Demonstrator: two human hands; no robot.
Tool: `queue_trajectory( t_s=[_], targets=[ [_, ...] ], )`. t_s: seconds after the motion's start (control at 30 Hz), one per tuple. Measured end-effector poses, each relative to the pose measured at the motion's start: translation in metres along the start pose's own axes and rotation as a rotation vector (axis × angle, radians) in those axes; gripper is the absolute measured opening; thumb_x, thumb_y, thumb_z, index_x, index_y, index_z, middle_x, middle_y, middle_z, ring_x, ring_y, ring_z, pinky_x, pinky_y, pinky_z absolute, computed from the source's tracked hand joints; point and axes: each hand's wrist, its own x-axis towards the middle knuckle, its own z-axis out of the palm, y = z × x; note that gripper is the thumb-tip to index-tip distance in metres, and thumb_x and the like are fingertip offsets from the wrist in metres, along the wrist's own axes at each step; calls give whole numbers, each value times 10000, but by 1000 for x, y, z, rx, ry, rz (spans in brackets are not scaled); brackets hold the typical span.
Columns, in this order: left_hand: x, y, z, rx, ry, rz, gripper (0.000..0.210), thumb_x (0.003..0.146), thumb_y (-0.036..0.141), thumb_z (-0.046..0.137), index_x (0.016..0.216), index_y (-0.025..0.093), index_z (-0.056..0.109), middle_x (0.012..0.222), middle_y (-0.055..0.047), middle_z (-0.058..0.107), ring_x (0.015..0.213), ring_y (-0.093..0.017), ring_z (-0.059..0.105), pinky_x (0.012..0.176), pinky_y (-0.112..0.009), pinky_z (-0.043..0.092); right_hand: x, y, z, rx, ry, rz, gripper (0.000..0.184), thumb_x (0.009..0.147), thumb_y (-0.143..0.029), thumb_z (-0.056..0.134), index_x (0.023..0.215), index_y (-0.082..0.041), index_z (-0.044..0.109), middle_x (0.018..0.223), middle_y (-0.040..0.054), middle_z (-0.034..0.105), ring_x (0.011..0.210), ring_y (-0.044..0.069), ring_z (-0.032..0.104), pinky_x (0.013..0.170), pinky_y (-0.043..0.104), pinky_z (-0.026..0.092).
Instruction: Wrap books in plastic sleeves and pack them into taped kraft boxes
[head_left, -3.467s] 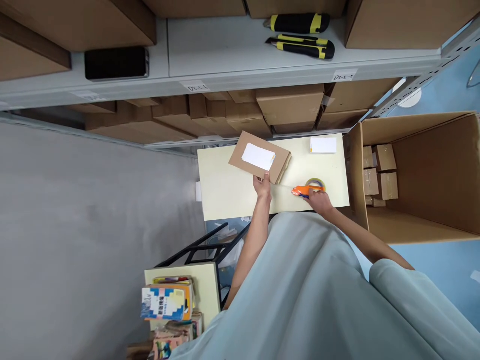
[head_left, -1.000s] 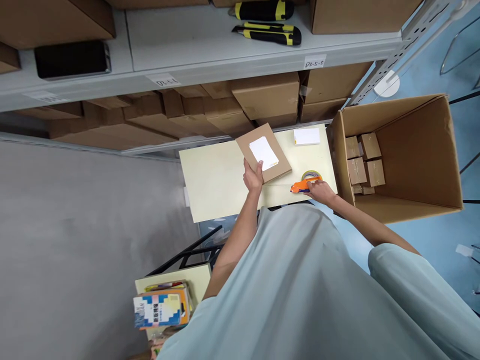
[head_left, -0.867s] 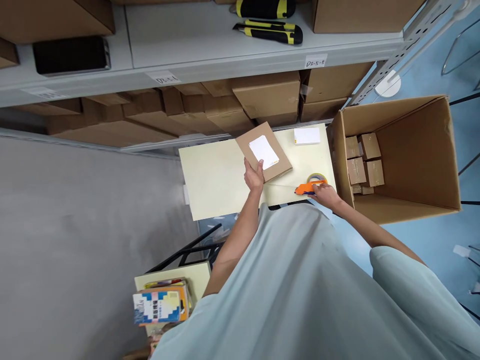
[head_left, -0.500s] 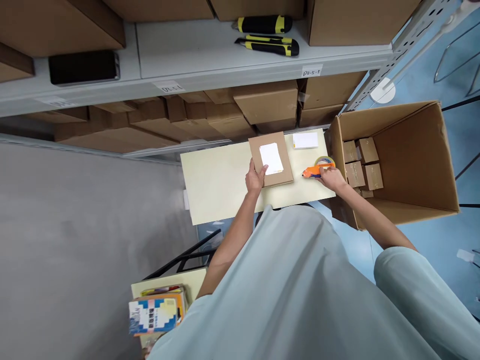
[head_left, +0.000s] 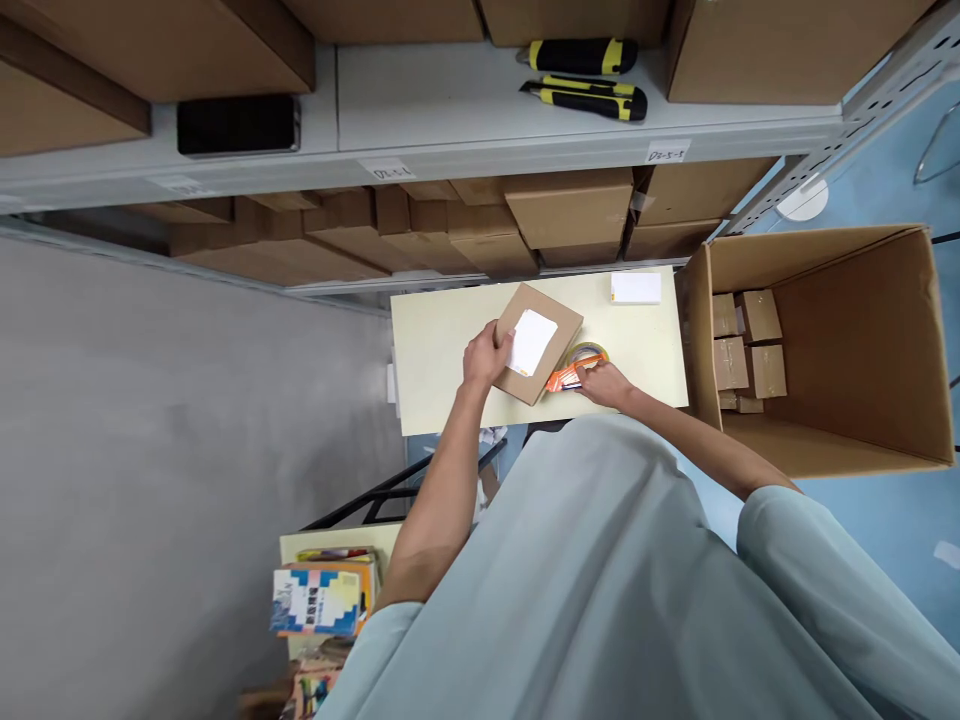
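Observation:
My left hand [head_left: 486, 357] grips the left side of a flat brown cardboard box [head_left: 566, 322], its thumb lying over a white label [head_left: 532, 342] on top. The box is turned at an angle above the pale table [head_left: 435, 350]. In my right hand [head_left: 602, 383] is an orange tape dispenser [head_left: 568, 374] with a roll of tape on it. Its front end meets the lower right edge of the box; whether tape is stuck there I cannot tell. A small stack of white labels [head_left: 636, 288] lies at the table's back right.
Right of the table stands a large open carton [head_left: 855, 350] with several small boxes [head_left: 759, 316] inside. Ahead, a grey shelf [head_left: 450, 110] bears cartons, two utility knives [head_left: 589, 98] and a black phone-like object [head_left: 238, 125]. Books [head_left: 319, 600] are stacked at lower left.
The box has been turned clockwise and its near edge swung toward the dispenser. My right hand has brought the tape dispenser left, up against the box. The view has shifted slightly.

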Motion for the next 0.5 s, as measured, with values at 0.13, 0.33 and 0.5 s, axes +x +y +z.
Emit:
queue_trajectory(
  t_s=[0.13,0.33,0.5],
  targets=[
    [-6,8,26,61,219,-128,640,1069,409,402,1604,64,474,1504,-289,606,1456,-404,534,1284,-585,315,16,-17,5,1,6,-7,548,1080,-237,451,1511,101,455,1179,339,755,1064,379,773,994,503,494],
    [-19,16,58,13,421,-122,698,1086,511,397,1661,115,412,1612,-256,502,1573,-373,387,1359,-559,156,16,-16,8,11,0,-8,500,1085,-210,431,1493,79,457,1177,310,770,1105,351,768,1023,459,497],
    [-17,9,55,48,410,-132,697,1086,540,402,1657,140,431,1593,-236,526,1535,-373,427,1349,-532,204,-5,-9,22,-1,-7,-16,404,1085,-219,461,1392,30,539,1107,288,790,1042,338,774,988,425,505]
  ],
)
